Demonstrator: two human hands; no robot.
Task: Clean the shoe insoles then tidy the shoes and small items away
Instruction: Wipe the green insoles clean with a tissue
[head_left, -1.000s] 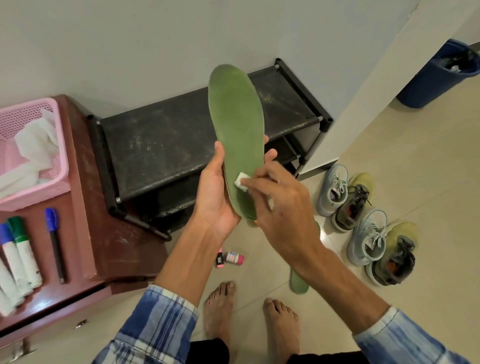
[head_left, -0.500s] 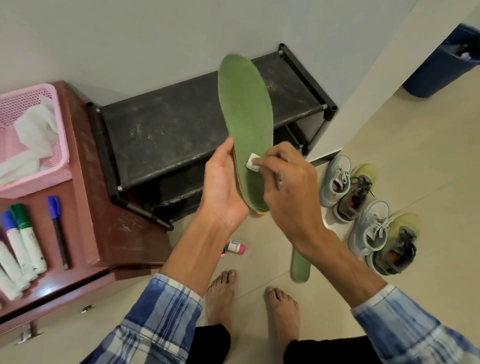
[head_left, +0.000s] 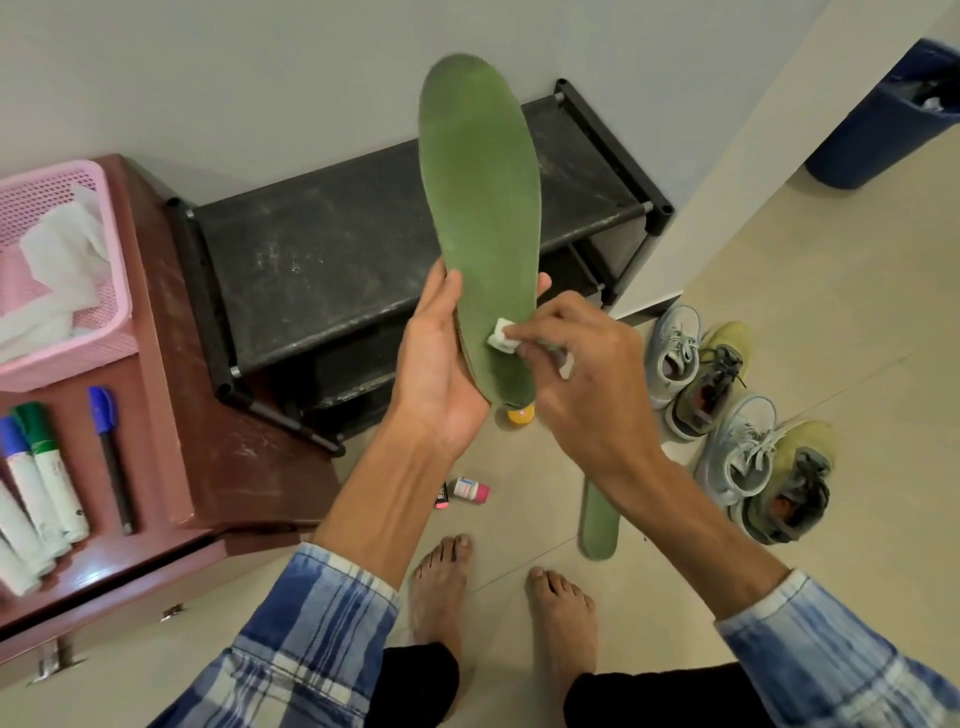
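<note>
My left hand (head_left: 441, 364) holds a long green insole (head_left: 478, 208) upright by its heel end, above the black shoe rack (head_left: 322, 260). My right hand (head_left: 587, 379) pinches a small white wipe (head_left: 501, 335) and presses it against the insole's lower part. A second green insole (head_left: 597, 525) lies on the floor, partly hidden by my right forearm. Two pairs of shoes, grey ones (head_left: 675, 348) and olive ones (head_left: 711, 384), stand on the floor at the right.
A small pink-capped bottle (head_left: 470, 490) and an orange cap (head_left: 521, 414) lie on the floor near my bare feet. A brown cabinet (head_left: 171, 415) at the left bears a pink basket (head_left: 111, 291) and several markers (head_left: 47, 467). A blue bin (head_left: 878, 119) stands far right.
The insole and both hands have stayed together while the view shifted. My right hand slid the wipe along the lower insole; the orange cap below the heel has come into sight.
</note>
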